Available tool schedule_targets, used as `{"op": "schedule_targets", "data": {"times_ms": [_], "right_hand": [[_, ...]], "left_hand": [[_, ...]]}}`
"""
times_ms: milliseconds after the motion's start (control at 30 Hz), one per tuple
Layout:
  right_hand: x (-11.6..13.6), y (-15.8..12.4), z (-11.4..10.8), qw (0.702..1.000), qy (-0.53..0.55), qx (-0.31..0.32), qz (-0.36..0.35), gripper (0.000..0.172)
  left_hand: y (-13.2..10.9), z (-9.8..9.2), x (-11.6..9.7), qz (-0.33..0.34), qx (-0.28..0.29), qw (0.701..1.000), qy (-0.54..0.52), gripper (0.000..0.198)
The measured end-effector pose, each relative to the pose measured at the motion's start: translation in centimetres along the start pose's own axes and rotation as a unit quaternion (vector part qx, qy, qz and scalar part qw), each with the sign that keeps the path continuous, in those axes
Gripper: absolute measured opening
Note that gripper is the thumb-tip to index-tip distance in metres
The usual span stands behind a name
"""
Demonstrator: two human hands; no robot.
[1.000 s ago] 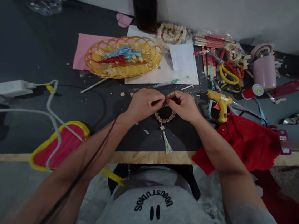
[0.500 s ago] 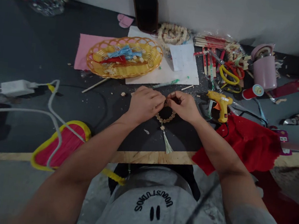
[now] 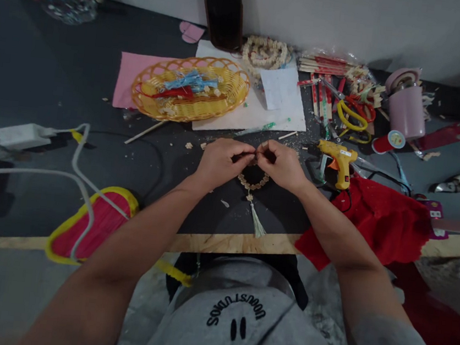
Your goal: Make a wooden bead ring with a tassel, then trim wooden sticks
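Over the dark table my left hand (image 3: pixel 223 160) and my right hand (image 3: pixel 281 164) meet fingertip to fingertip, each in a pinch. Between and just below them lies a beaded bracelet (image 3: pixel 252 186) of small pale wooden pieces, curved in a ring. Both hands hold its upper end, where the fingers hide the cord or the closing beads. From the ring's lower side a pale tassel (image 3: pixel 256 221) hangs toward the table's wooden edge, lying on the surface.
A yellow woven basket (image 3: pixel 138 104) with blue and red tassels stands behind my hands. To the right are a yellow glue gun (image 3: pixel 340 160), scissors (image 3: pixel 350 117), a red thread spool (image 3: pixel 388 142) and red cloth (image 3: pixel 391 218). A white cable (image 3: pixel 77 163) crosses the left side.
My left hand's fingers have shifted from a curled, covering grip to a straighter pinch, with a gap between thumb and forefinger. My right hand stays nearly in place; the bracelet has barely moved.
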State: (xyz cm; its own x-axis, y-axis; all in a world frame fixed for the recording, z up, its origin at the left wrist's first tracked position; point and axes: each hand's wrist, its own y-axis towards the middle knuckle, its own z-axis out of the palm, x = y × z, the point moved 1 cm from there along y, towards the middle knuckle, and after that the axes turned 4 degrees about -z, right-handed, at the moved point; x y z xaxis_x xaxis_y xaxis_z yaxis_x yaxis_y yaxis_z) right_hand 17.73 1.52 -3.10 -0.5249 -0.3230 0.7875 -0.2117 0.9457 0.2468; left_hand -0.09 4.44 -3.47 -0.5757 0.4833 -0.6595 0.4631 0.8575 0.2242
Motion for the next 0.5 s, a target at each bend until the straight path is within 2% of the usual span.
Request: {"op": "schedule_targets", "data": {"times_ms": [267, 500], "right_hand": [[0.25, -0.12, 0.04, 0.999, 0.032, -0.001, 0.007, 0.013], [0.07, -0.19, -0.12, 0.999, 0.05, 0.008, 0.017, 0.018]], "left_hand": [[0.15, -0.04, -0.27, -0.024, -0.012, 0.999, 0.017, 0.02], [0.18, 0.0, -0.06, -0.049, -0.022, 0.998, -0.017, 0.02]]}}
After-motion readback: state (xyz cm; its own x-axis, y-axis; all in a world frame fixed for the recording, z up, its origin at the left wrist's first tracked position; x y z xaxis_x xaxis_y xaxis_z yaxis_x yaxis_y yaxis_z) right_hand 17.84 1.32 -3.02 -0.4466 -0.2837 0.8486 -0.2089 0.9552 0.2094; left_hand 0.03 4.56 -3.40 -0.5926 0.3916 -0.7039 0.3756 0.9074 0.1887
